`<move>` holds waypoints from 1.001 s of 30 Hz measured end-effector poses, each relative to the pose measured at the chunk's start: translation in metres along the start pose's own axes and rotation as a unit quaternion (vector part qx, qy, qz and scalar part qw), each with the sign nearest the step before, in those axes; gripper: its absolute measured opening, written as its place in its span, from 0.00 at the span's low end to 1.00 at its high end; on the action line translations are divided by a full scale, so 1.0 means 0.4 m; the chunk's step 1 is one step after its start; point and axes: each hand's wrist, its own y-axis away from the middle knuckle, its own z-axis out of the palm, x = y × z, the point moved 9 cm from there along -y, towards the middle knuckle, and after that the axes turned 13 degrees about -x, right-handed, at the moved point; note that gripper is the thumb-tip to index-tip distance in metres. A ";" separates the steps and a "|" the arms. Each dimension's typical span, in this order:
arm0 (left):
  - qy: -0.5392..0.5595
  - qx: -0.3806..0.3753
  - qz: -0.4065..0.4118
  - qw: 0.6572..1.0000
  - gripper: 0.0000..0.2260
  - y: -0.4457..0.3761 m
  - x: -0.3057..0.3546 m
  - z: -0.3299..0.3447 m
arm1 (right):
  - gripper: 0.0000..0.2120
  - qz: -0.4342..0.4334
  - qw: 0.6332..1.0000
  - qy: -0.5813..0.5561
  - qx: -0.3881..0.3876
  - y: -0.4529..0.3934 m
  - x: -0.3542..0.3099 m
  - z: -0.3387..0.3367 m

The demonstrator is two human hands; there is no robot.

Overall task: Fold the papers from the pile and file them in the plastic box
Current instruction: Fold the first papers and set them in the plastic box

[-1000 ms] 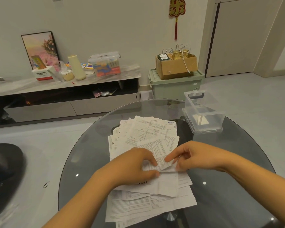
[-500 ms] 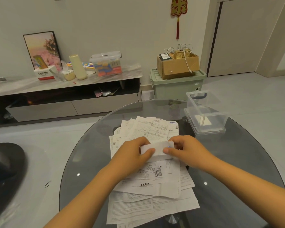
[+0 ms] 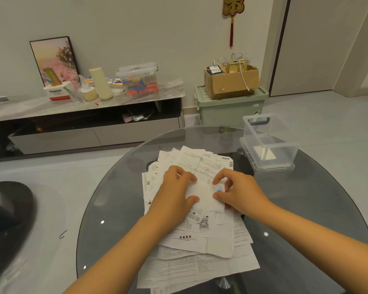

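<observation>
Left hand [image 3: 174, 194]: fingers curled, thumb and forefinger pinching the left edge of the folded paper [image 3: 208, 195].
Right hand [image 3: 238, 194]: thumb and forefinger pinching the right edge of the same folded paper, just beside its blue round mark.
Folded paper: small, white, held flat between both hands, just above the middle of the pile of papers [image 3: 200, 240].
Pile of papers: printed sheets fanned loosely, overlapping, in the middle of the bench [image 3: 115, 209]; some poke out beyond the hands on the far side, more spread on the near side.
Plastic box [image 3: 270, 143]: clear, open-topped, dark handle at its far end, on the bench to the far right of the pile, well apart from both hands; something pale lying on its bottom, too unclear to name.
Bench: round, dark glass top.
Green bin [image 3: 229, 109]: on the floor beyond the bench, cardboard box [image 3: 232, 81] on its lid.
Low cabinet [image 3: 83, 124]: against the wall, to the far left of the pile.
</observation>
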 end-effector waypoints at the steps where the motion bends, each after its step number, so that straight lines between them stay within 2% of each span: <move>1: -0.015 0.006 0.007 1.000 0.13 0.001 0.006 -0.004 | 0.10 0.004 1.000 -0.021 -0.004 0.007 0.002 0.002; 4: -0.047 -0.015 0.031 0.998 0.07 0.008 0.031 0.003 | 0.09 0.015 0.998 -0.058 -0.033 0.033 0.002 0.015; 9: -0.111 -0.087 0.057 0.988 0.16 0.032 0.062 0.046 | 0.05 0.032 0.995 -0.017 -0.097 0.057 0.005 0.046; 15: -0.106 -0.150 0.056 0.981 0.25 0.049 0.061 0.072 | 0.17 0.026 0.980 0.095 -0.175 0.076 -0.007 0.061; 18: -0.114 -0.155 0.071 0.979 0.26 0.053 0.073 0.072 | 0.18 -0.004 0.975 0.157 -0.158 0.084 -0.020 0.055; 22: -0.104 -0.163 0.083 0.978 0.21 0.054 0.083 0.073 | 0.15 -0.045 0.970 0.204 -0.125 0.086 -0.033 0.045; 27: -0.023 -0.177 0.072 0.981 0.13 0.054 0.070 0.053 | 0.08 -0.106 0.971 0.181 -0.114 0.082 -0.049 0.029; 30: 0.028 -0.159 0.060 0.985 0.06 0.051 0.065 0.038 | 0.04 -0.129 0.978 0.119 -0.110 0.075 -0.059 0.027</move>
